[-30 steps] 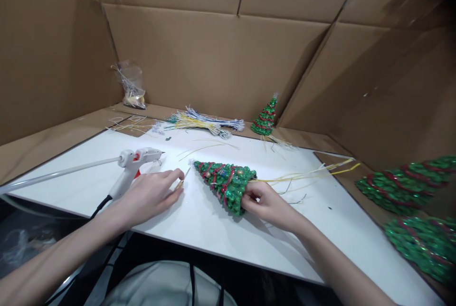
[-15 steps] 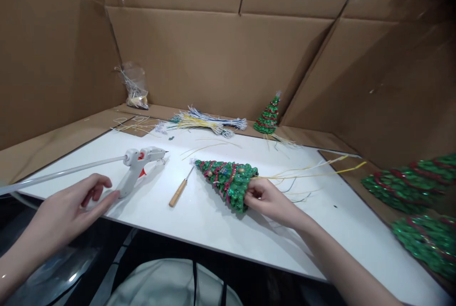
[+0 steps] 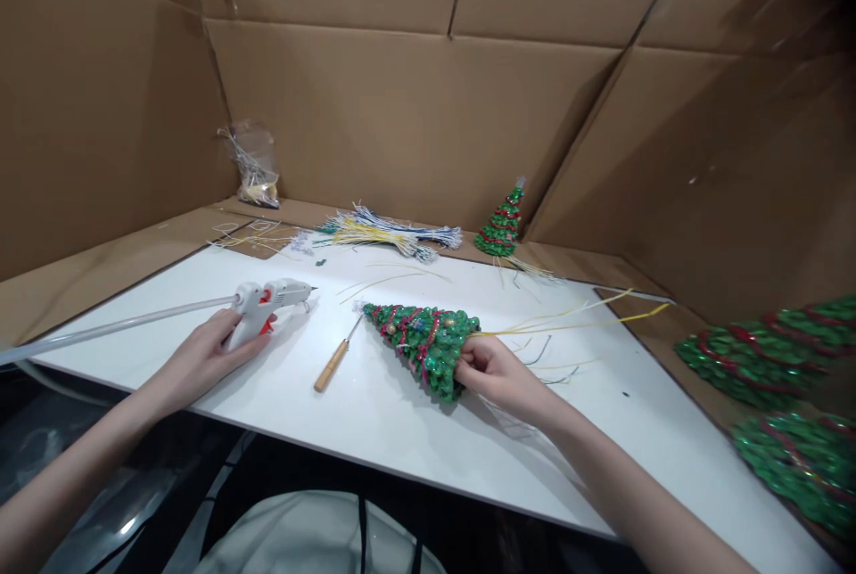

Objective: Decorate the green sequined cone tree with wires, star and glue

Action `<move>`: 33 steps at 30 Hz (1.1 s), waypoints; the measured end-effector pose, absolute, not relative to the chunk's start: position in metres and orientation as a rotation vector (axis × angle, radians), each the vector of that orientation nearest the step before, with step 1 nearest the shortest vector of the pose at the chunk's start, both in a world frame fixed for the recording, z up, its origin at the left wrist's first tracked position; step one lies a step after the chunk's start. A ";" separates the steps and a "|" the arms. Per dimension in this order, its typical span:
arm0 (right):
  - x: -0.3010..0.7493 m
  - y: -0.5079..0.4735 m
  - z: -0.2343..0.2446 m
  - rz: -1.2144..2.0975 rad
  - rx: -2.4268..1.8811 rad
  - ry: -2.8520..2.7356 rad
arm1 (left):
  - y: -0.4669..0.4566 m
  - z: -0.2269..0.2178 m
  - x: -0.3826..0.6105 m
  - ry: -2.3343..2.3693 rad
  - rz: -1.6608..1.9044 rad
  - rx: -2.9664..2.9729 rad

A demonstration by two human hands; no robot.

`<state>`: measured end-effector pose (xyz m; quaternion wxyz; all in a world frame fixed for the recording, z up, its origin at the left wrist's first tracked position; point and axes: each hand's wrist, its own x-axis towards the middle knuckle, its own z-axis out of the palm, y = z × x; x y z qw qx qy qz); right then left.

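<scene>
A green sequined Christmas tree cone (image 3: 423, 340) with red trim and small baubles lies on its side on the white board (image 3: 374, 414), tip pointing left. My right hand (image 3: 496, 374) is closed on its wide base, where thin yellow wires (image 3: 575, 321) trail out to the right. My left hand (image 3: 204, 356) is wrapped round the handle of a white and red glue gun (image 3: 267, 299) that rests on the board, a long glue stick jutting out behind it. Between the two lies a wooden-handled awl (image 3: 335, 360), untouched.
Bundles of coloured wires (image 3: 388, 235) and a small upright tree (image 3: 500, 225) sit at the back. A clear bag (image 3: 252, 166) leans in the far left corner. Two finished green trees (image 3: 769, 356) lie at the right. Cardboard walls enclose the table.
My left hand let go of the awl, drew back toward the table's near edge, then reached forward and closed on the glue gun's handle. My right hand kept hold of the tree.
</scene>
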<state>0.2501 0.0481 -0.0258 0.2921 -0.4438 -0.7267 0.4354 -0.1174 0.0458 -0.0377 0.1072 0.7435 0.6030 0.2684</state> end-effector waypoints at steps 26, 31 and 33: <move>0.235 0.052 -0.025 1.509 -1.088 -1.462 | -0.003 0.008 -0.037 1.346 0.650 2.234; 0.233 0.050 -0.025 1.566 -1.078 -1.395 | 0.000 0.001 -0.034 1.340 0.625 2.268; 0.233 0.050 -0.025 1.575 -1.078 -1.388 | 0.001 -0.003 -0.033 1.332 0.626 2.266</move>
